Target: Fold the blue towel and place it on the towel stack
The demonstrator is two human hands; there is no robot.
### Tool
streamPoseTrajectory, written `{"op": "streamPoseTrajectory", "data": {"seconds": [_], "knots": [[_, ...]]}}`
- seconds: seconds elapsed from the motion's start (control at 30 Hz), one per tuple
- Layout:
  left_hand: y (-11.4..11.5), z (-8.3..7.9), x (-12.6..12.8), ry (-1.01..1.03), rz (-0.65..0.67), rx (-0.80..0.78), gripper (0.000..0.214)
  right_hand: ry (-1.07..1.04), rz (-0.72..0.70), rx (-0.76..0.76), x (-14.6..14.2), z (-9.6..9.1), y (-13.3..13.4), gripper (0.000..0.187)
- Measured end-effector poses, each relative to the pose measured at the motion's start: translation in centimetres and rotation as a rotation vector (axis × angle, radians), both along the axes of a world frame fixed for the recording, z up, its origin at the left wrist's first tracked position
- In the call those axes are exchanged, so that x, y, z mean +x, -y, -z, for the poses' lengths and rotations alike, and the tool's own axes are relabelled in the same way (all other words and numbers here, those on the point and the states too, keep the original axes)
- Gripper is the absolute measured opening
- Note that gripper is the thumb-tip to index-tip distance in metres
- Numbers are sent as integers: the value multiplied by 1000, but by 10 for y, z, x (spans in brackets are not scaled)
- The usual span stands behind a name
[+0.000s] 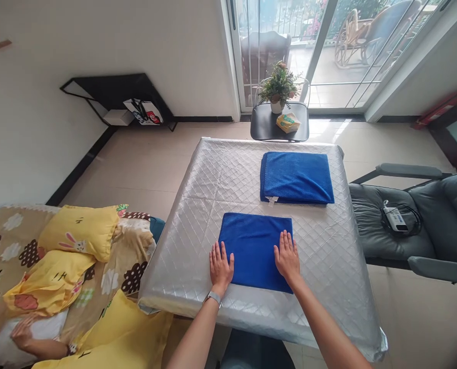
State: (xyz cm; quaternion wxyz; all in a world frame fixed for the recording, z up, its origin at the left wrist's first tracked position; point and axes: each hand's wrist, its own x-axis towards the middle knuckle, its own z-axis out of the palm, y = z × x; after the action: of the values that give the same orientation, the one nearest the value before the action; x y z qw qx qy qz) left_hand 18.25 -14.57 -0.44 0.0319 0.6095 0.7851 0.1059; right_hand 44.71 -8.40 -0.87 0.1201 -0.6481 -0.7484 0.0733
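Observation:
A folded blue towel (253, 246) lies near the front of the table, which has a silver quilted cover (197, 205). My left hand (220, 266) rests flat and open on the towel's near left edge. My right hand (287, 258) lies flat and open on its near right corner. Both hands press on the cloth with fingers stretched forward. A second folded blue towel (295, 178), thicker, with a white tag at its front, sits farther back on the table, apart from both hands.
A grey armchair (413, 220) with a small device and cable stands right of the table. A black side table (280, 125) beyond it holds a potted plant and a yellow packet. At left lies patterned bedding (70, 251), with another person's hand (22, 333) at the lower left.

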Motion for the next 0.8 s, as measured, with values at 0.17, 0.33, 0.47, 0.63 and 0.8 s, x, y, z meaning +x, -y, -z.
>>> {"op": "streamPoseTrajectory", "data": {"seconds": [0.17,0.33,0.47,0.63,0.8], "knots": [[2,-9,-9,9,15,-64,71,11,22,-10,-3,7,-33,64],[-33,-28,35,7,75,-10,66,43,22,-15,-1,12,-32,66],[-82,-23,113,106,490,-10,61,100,29,-38,1,15,-28,66],[-102,-6,146,157,603,-13,56,100,24,-131,0,6,-36,65],[-97,-9,100,136,500,20,58,-43,30,-74,15,-22,-19,67]]}}
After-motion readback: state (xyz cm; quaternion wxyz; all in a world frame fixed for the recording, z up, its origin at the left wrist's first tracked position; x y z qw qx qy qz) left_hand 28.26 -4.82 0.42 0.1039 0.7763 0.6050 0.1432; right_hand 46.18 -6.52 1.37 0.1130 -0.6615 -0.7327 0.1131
